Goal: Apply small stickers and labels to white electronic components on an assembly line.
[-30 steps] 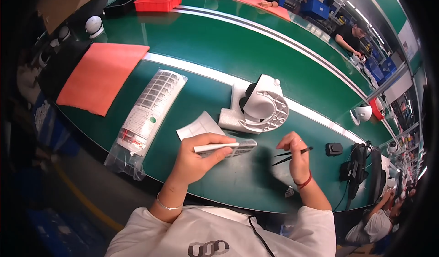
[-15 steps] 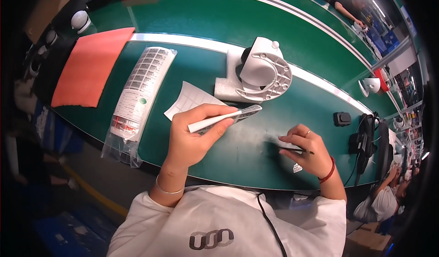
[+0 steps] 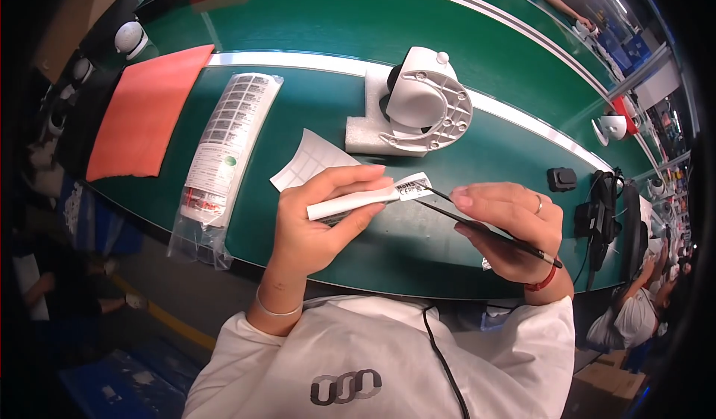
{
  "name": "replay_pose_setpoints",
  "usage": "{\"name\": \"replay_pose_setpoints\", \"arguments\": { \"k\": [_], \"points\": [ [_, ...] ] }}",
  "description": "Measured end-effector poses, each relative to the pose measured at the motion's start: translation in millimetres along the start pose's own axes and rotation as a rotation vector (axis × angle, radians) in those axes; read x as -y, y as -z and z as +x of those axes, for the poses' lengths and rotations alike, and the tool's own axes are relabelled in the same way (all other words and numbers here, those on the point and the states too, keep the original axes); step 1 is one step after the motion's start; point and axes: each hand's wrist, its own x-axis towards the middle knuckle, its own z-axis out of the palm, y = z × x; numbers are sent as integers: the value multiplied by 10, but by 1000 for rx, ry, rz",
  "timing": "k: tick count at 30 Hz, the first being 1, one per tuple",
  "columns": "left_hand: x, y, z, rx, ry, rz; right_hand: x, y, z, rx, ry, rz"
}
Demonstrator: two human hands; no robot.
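Note:
My left hand (image 3: 304,214) grips a folded white label sheet (image 3: 350,202) between thumb and fingers. At the sheet's right end a small printed label (image 3: 412,187) faces up. Black tweezers (image 3: 496,235) are held in my right hand (image 3: 514,221), their tips right at that label; whether they pinch it is too small to tell. Just beyond my hands, a white plastic device housing (image 3: 432,98) with screw holes leans on a white foam block (image 3: 365,137). Partly behind my left hand lies a backing sheet (image 3: 307,159) with a grid of outlines.
To the left lie a clear bag (image 3: 231,132) of label sheets and an orange foam sheet (image 3: 149,113). A small black block (image 3: 561,179) and black cabled gear (image 3: 593,214) sit at the right. White rounded devices (image 3: 131,38) stand farther off. Other people work at the right.
My right hand has moved up and left, bringing the tweezers to the label at the sheet's end. The left hand stays nearly in place, with the label now turned face up.

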Motion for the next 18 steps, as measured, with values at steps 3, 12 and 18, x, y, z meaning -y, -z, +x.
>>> {"name": "replay_pose_setpoints", "arguments": {
  "k": [3,12,18],
  "points": [
    [-7,3,2,38,7,19,-32,-7,-26,4,-35,25],
    [3,11,5,105,-3,21,-86,25,-82,-15,-235,167],
    [95,97,-90,178,73,117,-233,3,-152,-125,-64,-10]
  ]
}}
